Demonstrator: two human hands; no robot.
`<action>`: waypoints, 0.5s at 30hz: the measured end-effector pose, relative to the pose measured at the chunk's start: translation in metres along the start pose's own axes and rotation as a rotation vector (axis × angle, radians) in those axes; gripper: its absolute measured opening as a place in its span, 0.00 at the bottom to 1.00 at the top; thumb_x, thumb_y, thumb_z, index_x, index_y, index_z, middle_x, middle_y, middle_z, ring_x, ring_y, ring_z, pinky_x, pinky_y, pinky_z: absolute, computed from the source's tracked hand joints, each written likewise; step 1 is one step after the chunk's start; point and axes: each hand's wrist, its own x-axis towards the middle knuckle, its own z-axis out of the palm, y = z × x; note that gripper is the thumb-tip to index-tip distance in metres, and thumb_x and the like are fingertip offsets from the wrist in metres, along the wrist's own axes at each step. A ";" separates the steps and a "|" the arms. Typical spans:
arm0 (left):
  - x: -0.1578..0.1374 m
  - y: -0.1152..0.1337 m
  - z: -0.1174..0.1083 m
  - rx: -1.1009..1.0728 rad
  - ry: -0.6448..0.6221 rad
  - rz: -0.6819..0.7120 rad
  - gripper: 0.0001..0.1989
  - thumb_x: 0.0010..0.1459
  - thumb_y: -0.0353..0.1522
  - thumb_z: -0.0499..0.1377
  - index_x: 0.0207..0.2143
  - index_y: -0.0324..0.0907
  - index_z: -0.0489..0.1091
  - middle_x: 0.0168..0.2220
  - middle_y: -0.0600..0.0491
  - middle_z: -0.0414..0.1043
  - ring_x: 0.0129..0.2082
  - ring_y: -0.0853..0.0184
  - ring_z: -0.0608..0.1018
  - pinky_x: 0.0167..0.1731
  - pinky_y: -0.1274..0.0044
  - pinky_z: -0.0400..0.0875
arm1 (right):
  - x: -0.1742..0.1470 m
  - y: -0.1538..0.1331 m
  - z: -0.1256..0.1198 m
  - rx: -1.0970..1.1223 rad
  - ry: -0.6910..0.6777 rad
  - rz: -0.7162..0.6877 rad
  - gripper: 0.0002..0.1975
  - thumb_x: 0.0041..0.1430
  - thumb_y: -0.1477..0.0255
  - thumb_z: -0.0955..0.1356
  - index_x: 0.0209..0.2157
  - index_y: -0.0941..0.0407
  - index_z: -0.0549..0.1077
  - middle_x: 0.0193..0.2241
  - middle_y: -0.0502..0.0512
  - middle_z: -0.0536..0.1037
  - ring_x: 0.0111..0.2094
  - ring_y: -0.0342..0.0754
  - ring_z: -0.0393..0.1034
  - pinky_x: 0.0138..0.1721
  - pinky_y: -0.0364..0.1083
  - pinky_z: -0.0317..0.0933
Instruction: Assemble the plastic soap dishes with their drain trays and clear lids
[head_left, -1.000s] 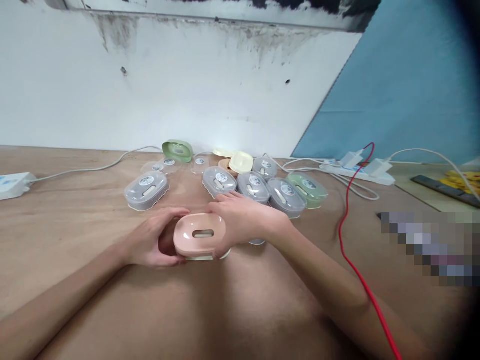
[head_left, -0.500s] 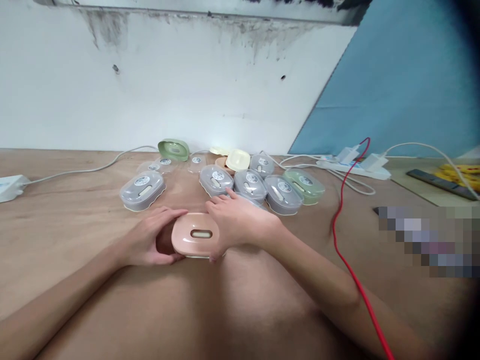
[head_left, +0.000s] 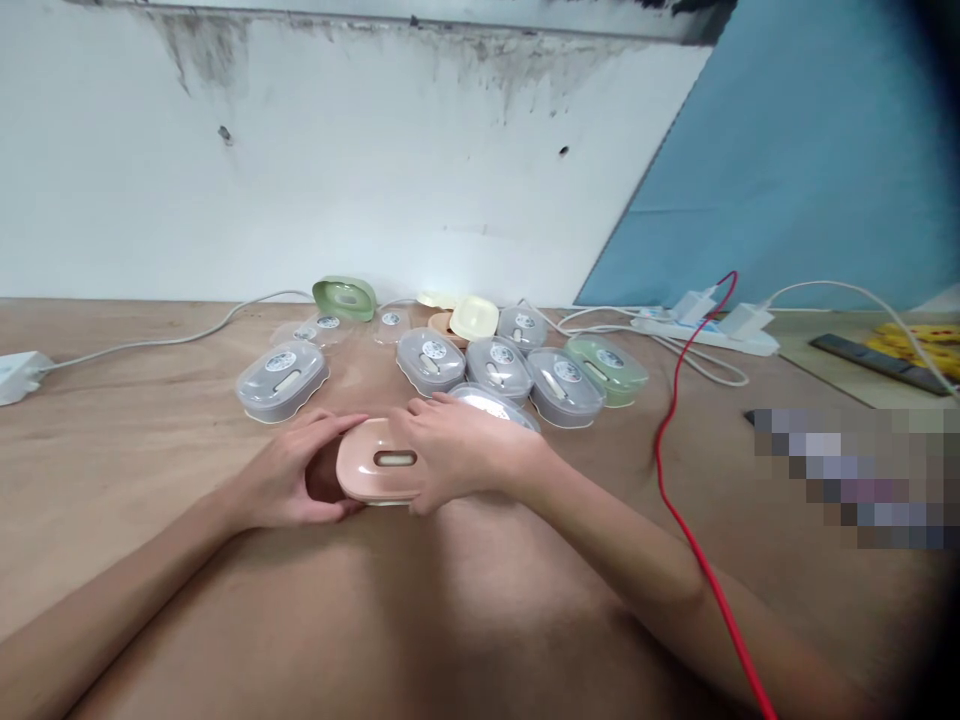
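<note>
A pink oval plastic box (head_left: 371, 478) lies on the tabletop in front of me, with a slot in its lid and a pale bar inside the slot. My left hand (head_left: 281, 475) grips its left end, thumb at the near edge and fingers at the far edge. Around the right end is my right hand (head_left: 457, 450), which covers that part of the lid. Just behind my right hand, a clear-lidded box (head_left: 491, 402) is partly hidden. To the left stands a grey box with a clear lid (head_left: 282, 382).
Several grey clear-lidded boxes (head_left: 498, 368) and a green one (head_left: 609, 370) stand behind my hands. Farther back are an open green shell (head_left: 343, 298) and a cream shell (head_left: 474, 318). A red cable (head_left: 675, 500) crosses the right side to a white power strip (head_left: 739, 338).
The pink box and my right hand have shifted slightly left. My right fingers have come lower over the lid, and more of the clear-lidded box behind them shows.
</note>
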 end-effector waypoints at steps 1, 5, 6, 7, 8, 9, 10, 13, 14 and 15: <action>0.000 0.001 0.000 -0.002 0.000 0.002 0.46 0.54 0.40 0.72 0.72 0.51 0.60 0.63 0.44 0.75 0.56 0.48 0.79 0.52 0.60 0.78 | 0.001 0.001 0.002 0.009 0.003 0.006 0.34 0.50 0.58 0.80 0.53 0.60 0.73 0.48 0.65 0.80 0.48 0.62 0.77 0.48 0.52 0.67; 0.002 0.002 0.000 -0.015 0.005 0.008 0.46 0.53 0.39 0.71 0.72 0.50 0.59 0.63 0.43 0.75 0.56 0.48 0.79 0.53 0.61 0.78 | 0.008 0.007 0.008 0.007 0.023 -0.029 0.32 0.49 0.59 0.80 0.50 0.59 0.71 0.48 0.64 0.80 0.45 0.60 0.77 0.45 0.52 0.66; 0.002 0.002 0.000 -0.016 0.004 0.005 0.46 0.53 0.39 0.72 0.71 0.50 0.60 0.62 0.43 0.75 0.55 0.48 0.79 0.52 0.61 0.78 | 0.010 0.008 0.010 -0.006 0.034 -0.042 0.33 0.47 0.59 0.80 0.50 0.59 0.71 0.48 0.65 0.80 0.46 0.61 0.77 0.45 0.53 0.66; 0.002 0.001 0.000 -0.017 0.002 -0.001 0.46 0.52 0.39 0.72 0.71 0.50 0.60 0.62 0.44 0.76 0.54 0.49 0.80 0.52 0.62 0.78 | 0.011 0.009 0.011 -0.012 0.043 -0.053 0.34 0.46 0.60 0.80 0.50 0.60 0.71 0.49 0.66 0.80 0.46 0.62 0.76 0.46 0.53 0.66; 0.001 0.001 0.000 -0.018 0.001 -0.011 0.46 0.51 0.39 0.72 0.70 0.50 0.61 0.61 0.44 0.76 0.54 0.49 0.80 0.52 0.62 0.78 | 0.012 0.009 0.012 -0.009 0.047 -0.061 0.35 0.45 0.60 0.80 0.51 0.61 0.71 0.50 0.67 0.79 0.47 0.62 0.76 0.45 0.53 0.66; 0.001 0.001 0.000 -0.020 -0.003 -0.023 0.46 0.50 0.39 0.72 0.70 0.50 0.61 0.61 0.45 0.76 0.54 0.49 0.80 0.52 0.62 0.77 | 0.013 0.009 0.012 0.007 0.045 -0.066 0.36 0.45 0.60 0.80 0.52 0.61 0.70 0.51 0.67 0.79 0.48 0.63 0.76 0.45 0.52 0.66; 0.000 0.001 0.000 -0.024 -0.007 -0.037 0.46 0.49 0.40 0.72 0.69 0.50 0.61 0.61 0.45 0.76 0.54 0.49 0.79 0.52 0.61 0.77 | 0.013 0.009 0.012 0.032 0.039 -0.068 0.37 0.45 0.60 0.80 0.54 0.62 0.70 0.52 0.68 0.78 0.49 0.63 0.76 0.43 0.52 0.66; -0.003 0.001 -0.002 -0.041 -0.027 -0.083 0.45 0.48 0.39 0.72 0.67 0.51 0.61 0.61 0.46 0.74 0.56 0.48 0.79 0.54 0.61 0.77 | 0.012 0.007 0.011 0.127 0.011 -0.066 0.39 0.48 0.60 0.79 0.58 0.60 0.69 0.54 0.67 0.78 0.51 0.62 0.76 0.41 0.51 0.67; -0.004 0.001 -0.003 -0.046 -0.036 -0.096 0.45 0.47 0.38 0.72 0.66 0.51 0.61 0.61 0.46 0.74 0.56 0.48 0.79 0.54 0.61 0.77 | 0.012 0.007 0.011 0.152 0.009 -0.067 0.40 0.48 0.60 0.79 0.59 0.59 0.68 0.55 0.66 0.78 0.52 0.62 0.76 0.42 0.51 0.67; -0.004 0.001 -0.004 -0.051 -0.045 -0.106 0.44 0.47 0.38 0.72 0.66 0.51 0.61 0.60 0.46 0.74 0.56 0.49 0.79 0.53 0.61 0.77 | 0.012 0.006 0.010 0.172 0.011 -0.072 0.41 0.49 0.59 0.79 0.61 0.58 0.68 0.55 0.65 0.78 0.52 0.62 0.76 0.42 0.51 0.67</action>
